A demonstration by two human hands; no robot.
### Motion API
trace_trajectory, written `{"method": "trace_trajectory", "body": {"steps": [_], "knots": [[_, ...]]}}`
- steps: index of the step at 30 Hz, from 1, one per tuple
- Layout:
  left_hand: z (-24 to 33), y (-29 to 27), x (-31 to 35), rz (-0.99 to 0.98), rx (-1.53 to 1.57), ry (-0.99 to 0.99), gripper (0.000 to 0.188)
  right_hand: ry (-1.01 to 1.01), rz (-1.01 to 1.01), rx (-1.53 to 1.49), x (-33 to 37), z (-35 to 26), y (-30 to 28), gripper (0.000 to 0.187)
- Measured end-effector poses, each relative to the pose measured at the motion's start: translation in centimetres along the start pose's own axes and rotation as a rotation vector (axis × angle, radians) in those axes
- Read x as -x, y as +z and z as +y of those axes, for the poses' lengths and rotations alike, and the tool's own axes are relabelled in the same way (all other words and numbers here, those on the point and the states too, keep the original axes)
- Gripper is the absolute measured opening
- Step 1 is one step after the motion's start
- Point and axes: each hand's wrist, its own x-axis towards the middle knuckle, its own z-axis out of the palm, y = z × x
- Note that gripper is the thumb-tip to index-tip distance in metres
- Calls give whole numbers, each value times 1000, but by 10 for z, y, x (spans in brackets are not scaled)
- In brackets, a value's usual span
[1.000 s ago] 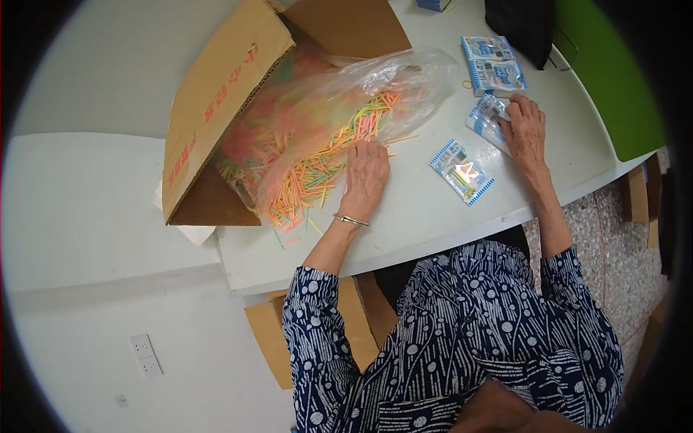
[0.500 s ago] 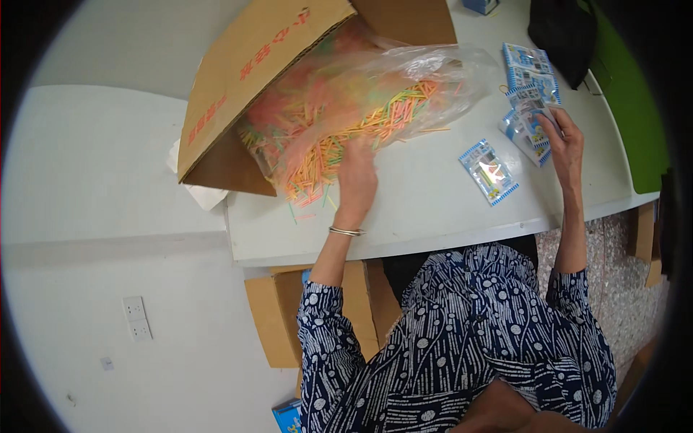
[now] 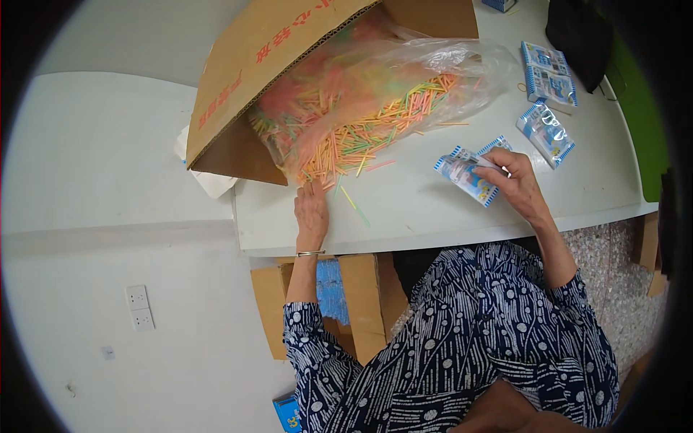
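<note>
Right of the frame's centre, the right hand (image 3: 521,189) pinches a small flat packet (image 3: 471,173), blue-edged with a clear window, its fingers closed on the packet's right end while the packet lies on the white table (image 3: 433,209). Left of centre, the left hand (image 3: 312,208) rests palm down on the table, fingers held together and pointing at the mouth of a clear plastic bag (image 3: 404,86). That bag spills out of a tipped brown cardboard box (image 3: 245,79) in the upper left and is full of thin coloured sticks (image 3: 361,130) in orange, yellow, green and pink; a few lie loose on the table just beside the fingertips. Toward the upper right, another packet (image 3: 546,134) lies alone, and a small stack of packets (image 3: 548,76) sits above it. Compared with half a second ago, the left hand has drawn back from on top of the sticks to the bag's edge, and the right hand has carried its packet away from the stack toward the middle.
</note>
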Motion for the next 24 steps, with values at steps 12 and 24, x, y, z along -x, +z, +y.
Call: {"method": "trace_trajectory", "body": {"steps": [12, 24], "knots": [[-5, -11, 6, 11, 164, -25, 59, 85, -70, 22, 1, 4, 8, 18], [-21, 24, -26, 42, -141, -155, 41, 55, -79, 31, 5, 10, 14, 18]]}}
